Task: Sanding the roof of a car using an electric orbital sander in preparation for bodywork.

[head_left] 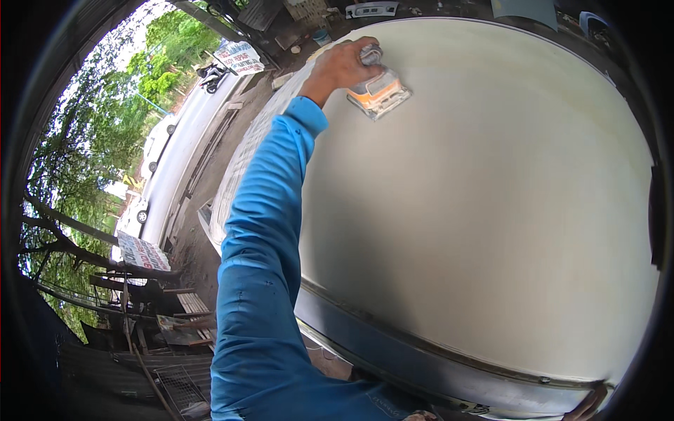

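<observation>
L hand (344, 62) grips 1 sander (381, 92), upper ctr; pale panel (477, 196) mostly even, prob. partway; yellowish upper rt maybe undone. R hand (590, 403): grip can't tell.

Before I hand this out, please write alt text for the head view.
A left hand, with a blue sleeve to the wrist, grips an orange sander on a large pale panel. To the left, a road with white cars and a motorbike runs beside trees.
</observation>
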Motion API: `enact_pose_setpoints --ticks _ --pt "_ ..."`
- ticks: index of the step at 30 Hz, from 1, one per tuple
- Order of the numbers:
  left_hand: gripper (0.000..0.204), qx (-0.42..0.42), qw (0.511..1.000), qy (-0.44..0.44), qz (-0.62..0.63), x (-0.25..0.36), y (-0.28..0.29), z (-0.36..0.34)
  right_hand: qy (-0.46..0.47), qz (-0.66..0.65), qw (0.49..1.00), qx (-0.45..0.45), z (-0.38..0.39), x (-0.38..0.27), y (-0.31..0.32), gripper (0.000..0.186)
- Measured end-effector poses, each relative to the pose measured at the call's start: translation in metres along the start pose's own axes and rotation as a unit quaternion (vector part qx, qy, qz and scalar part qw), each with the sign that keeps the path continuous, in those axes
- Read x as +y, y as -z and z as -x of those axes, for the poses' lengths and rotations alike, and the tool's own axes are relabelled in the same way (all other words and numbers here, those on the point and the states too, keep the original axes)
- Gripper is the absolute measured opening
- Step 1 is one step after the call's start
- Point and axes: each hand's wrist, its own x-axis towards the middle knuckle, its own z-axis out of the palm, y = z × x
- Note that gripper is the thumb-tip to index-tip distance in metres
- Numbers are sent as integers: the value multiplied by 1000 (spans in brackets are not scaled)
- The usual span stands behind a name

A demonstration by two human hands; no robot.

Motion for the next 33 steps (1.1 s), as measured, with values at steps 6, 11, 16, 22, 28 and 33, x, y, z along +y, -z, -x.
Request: enact_pose_setpoints --ticks 6,11,16,22,28,33 --pt "64 12 995 95 -40 -47 -19 -42 -10 -40 998 39 -17 -47 -20 23" --pt "64 0 1000 23 3 19 11 15 94 221 970 37 -18 -29 -18 24" --pt "57 43 990 -110 73 135 45 138 47 55 997 9 -15 -22 -21 27" --pt "59 -8 983 -164 76 239 94 241 223 146 963 -45 -14 8 -7 34" --pt "59 -11 988 -141 69 189 56 160 64 69 989 -115 -1 16 12 35" --pt "55 -7 996 -58 61 88 6 25 219 208 949 -90 -1 12 17 37"
